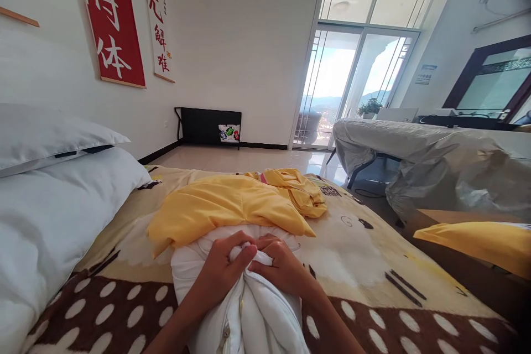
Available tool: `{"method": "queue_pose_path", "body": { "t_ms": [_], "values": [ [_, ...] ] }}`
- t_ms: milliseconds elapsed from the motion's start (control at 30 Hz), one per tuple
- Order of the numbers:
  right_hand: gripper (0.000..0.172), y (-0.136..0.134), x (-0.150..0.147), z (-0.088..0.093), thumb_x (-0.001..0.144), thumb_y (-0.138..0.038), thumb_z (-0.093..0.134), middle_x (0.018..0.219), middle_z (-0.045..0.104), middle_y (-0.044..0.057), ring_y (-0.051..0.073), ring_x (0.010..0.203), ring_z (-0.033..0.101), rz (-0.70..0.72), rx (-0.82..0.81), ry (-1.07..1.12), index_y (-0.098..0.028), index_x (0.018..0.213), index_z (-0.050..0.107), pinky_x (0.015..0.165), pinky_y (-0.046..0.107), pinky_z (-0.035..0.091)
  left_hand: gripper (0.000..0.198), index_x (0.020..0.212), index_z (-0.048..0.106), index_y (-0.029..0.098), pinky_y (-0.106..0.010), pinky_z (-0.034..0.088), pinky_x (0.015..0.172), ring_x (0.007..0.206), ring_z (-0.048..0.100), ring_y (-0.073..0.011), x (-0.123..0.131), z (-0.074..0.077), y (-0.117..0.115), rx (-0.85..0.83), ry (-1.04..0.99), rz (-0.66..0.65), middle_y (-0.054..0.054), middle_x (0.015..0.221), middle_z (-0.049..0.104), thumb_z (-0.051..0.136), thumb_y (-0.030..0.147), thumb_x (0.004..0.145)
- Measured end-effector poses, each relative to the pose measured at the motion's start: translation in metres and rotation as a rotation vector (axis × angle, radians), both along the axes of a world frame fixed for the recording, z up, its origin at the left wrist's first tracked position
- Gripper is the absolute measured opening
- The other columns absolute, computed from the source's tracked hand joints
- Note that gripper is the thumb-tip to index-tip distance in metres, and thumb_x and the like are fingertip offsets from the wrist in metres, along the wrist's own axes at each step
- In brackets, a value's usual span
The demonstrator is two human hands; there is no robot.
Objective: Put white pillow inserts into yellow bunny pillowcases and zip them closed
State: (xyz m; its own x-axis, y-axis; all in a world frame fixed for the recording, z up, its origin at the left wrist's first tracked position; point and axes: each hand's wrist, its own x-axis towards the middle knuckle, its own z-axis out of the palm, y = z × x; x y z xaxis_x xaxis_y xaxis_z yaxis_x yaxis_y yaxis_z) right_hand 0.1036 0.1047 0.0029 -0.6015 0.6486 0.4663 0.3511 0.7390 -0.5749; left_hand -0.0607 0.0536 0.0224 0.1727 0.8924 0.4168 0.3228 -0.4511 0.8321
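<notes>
A bunched white cloth cover (265, 310), with what looks like a zip along one edge, is gathered between my two hands at the lower middle. My left hand (228, 263) pinches it with the thumb on top. Close beside it, my right hand (277, 265) grips the same bunched edge with curled fingers. Beneath them lies a white pillow (182, 271); its middle is hidden by my hands and the cloth. Touching its far end is a yellow pillow-like piece (215, 202), and beyond that lies a crumpled yellow cloth (298, 188).
A patterned blanket (332, 249) covers the bed. White pillows (62, 204) are stacked at the left. On the right, a yellow cushion (477, 240) rests on a brown surface, near a plastic-covered table (415, 149). A black folded frame (199, 126) leans against the far wall.
</notes>
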Motion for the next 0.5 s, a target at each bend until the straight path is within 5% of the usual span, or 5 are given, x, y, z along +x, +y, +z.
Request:
{"method": "queue_pose_path", "body": {
  "t_ms": [267,433,500],
  "values": [
    [0.041,0.003,0.0,0.004,0.082,-0.052,0.06,0.066,0.059,0.002,0.015,0.067,0.054,-0.05,0.038,0.023,-0.018,0.06,0.059,0.066,0.027,0.043,0.031,0.079,0.055,0.019,-0.025,0.038,0.072,0.074,0.051,-0.015,-0.003,-0.003,0.005,0.009,0.025,0.053,0.001,0.074,0.058,0.043,0.044,0.092],
    [0.018,-0.029,0.012,0.039,0.087,-0.037,0.058,0.093,0.065,0.006,0.018,0.089,0.06,-0.107,0.235,0.269,-0.021,0.09,0.064,0.079,0.03,0.048,0.032,0.077,0.055,0.018,-0.027,0.039,0.073,0.074,0.052,-0.0168,-0.011,0.001,0.011,0.024,0.017,0.142,0.0,0.073,0.058,0.042,0.045,0.091],
    [0.013,-0.057,0.015,0.053,0.088,-0.031,0.057,0.095,0.067,0.005,0.018,0.09,0.062,-0.03,0.339,0.19,-0.024,0.097,0.064,0.08,0.031,0.049,0.032,0.076,0.055,0.018,-0.027,0.039,0.073,0.073,0.052,-0.017,-0.016,0.004,0.014,0.019,-0.003,0.181,0.0,0.072,0.057,0.043,0.045,0.09]
  ]
}}
